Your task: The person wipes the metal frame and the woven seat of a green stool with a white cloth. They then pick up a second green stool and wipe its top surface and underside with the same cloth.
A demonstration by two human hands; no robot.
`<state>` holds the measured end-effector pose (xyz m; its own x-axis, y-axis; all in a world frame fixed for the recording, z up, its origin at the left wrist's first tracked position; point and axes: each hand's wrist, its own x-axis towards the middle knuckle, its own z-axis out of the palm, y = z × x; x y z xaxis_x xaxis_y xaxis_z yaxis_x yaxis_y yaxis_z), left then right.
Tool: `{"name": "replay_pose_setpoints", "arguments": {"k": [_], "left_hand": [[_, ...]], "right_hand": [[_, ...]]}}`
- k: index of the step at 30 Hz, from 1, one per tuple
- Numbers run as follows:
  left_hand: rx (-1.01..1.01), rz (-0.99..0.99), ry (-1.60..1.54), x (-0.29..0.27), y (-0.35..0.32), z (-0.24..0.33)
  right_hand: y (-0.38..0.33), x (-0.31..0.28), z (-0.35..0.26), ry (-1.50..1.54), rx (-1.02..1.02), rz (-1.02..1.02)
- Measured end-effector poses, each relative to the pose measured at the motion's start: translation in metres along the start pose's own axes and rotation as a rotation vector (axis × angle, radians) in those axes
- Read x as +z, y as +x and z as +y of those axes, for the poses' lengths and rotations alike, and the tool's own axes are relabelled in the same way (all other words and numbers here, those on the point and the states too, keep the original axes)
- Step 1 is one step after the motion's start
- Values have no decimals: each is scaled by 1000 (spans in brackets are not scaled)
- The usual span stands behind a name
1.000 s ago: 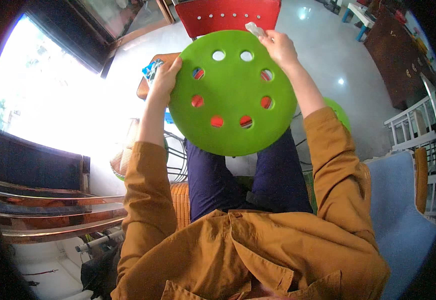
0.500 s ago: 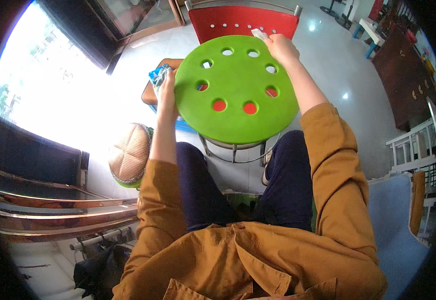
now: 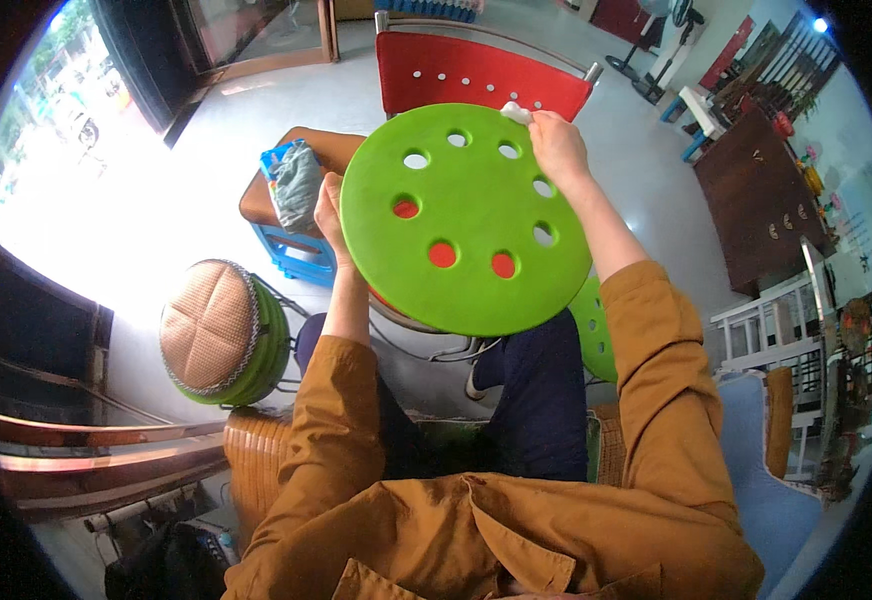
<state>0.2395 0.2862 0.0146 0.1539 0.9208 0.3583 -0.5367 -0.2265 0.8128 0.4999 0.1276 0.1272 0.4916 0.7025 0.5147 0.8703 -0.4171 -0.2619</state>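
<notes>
A round green stool seat (image 3: 471, 215) with a ring of holes is tilted in front of me, above my knees. My left hand (image 3: 330, 218) is closed round its left rim, with most fingers hidden behind the edge. At the far right rim, my right hand (image 3: 559, 150) is closed on a crumpled white wipe (image 3: 516, 113), pressed to the edge. Red shows through some of the seat's holes. Just behind the seat stands a red chair back (image 3: 476, 75) on a metal frame.
A brown-topped blue stool (image 3: 256, 195) at the left bears a grey-green cloth bundle (image 3: 298, 185). Nearer stands a stack of green stools (image 3: 268, 345) under a tan cushion (image 3: 206, 325). Another green seat (image 3: 594, 330) shows by my right knee. A dark cabinet (image 3: 756, 195) stands at right.
The view has shifted. The green seat is lower and tilted more, and both hands have stayed on its rim. The cushioned stool stack and another green seat show more.
</notes>
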Motion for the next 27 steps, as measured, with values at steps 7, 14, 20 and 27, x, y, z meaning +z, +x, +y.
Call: {"name": "replay_pose_setpoints", "arguments": {"k": [7,14,20,27], "left_hand": [[20,-12,99,-1,-1,-4],[6,-14,135,5,-3,20],[-2,-28,183,1,9,7],[3,-4,135,6,11,5]], "right_hand": [[-54,-30,-67,231,-469,-97],[-123,-63,-124,241,-704,-338],[-37,-27,-63,-90,-515,-327],[2,3,-51,-85,-346,-237]]}}
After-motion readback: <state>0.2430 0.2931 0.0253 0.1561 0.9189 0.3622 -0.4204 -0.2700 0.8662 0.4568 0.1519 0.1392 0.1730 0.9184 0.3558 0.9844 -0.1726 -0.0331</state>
